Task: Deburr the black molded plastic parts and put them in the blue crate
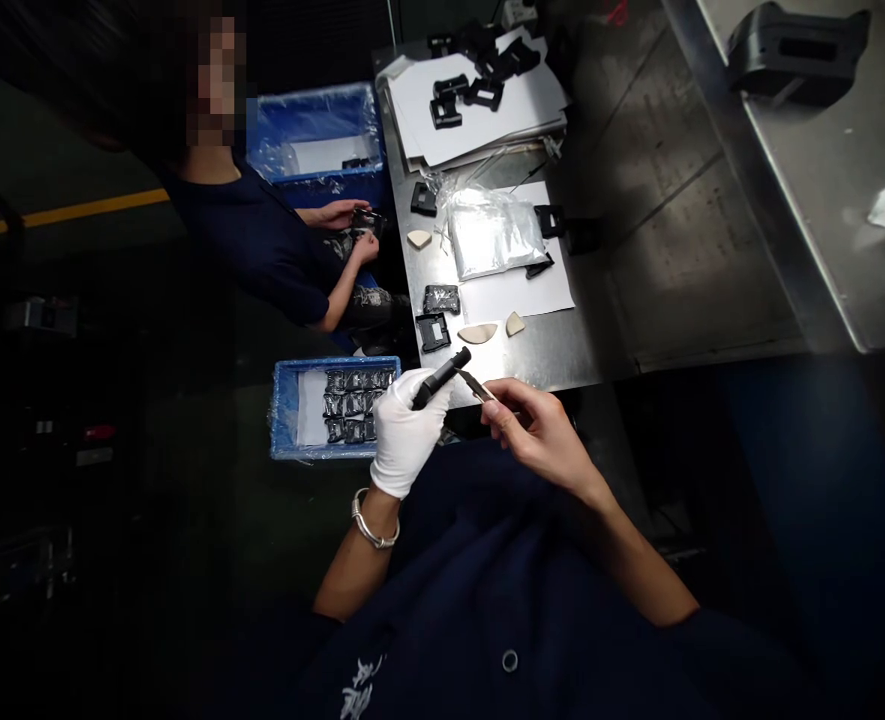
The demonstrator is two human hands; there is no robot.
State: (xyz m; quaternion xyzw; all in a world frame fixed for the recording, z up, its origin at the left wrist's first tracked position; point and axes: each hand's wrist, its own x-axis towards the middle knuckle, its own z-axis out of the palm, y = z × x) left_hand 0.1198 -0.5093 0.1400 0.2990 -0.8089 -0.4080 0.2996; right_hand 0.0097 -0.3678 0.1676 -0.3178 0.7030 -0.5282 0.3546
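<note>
My left hand [406, 437], in a white glove, is closed around a black plastic part [442, 378] whose end sticks out past the fingers. In my bare right hand [536, 430] is a small knife [476, 387], pinched between thumb and fingers. Its dark blade points up and left, with the tip at or very near the edge of the black part; whether they touch I cannot tell. Just beyond my hands, on the metal table [554, 355], lie a black plastic frame [433, 333], a film-wrapped black part [441, 299] and two beige pieces, one crescent-shaped [477, 334].
A blue crate [284, 410] with rows of wrapped black parts stands at left, another blue crate [314, 105] behind it. A co-worker [239, 230] handles a black part there. Plastic bags [494, 235] and stacked white sheets [404, 100] lie farther back. A metal surface [809, 170] rises at right.
</note>
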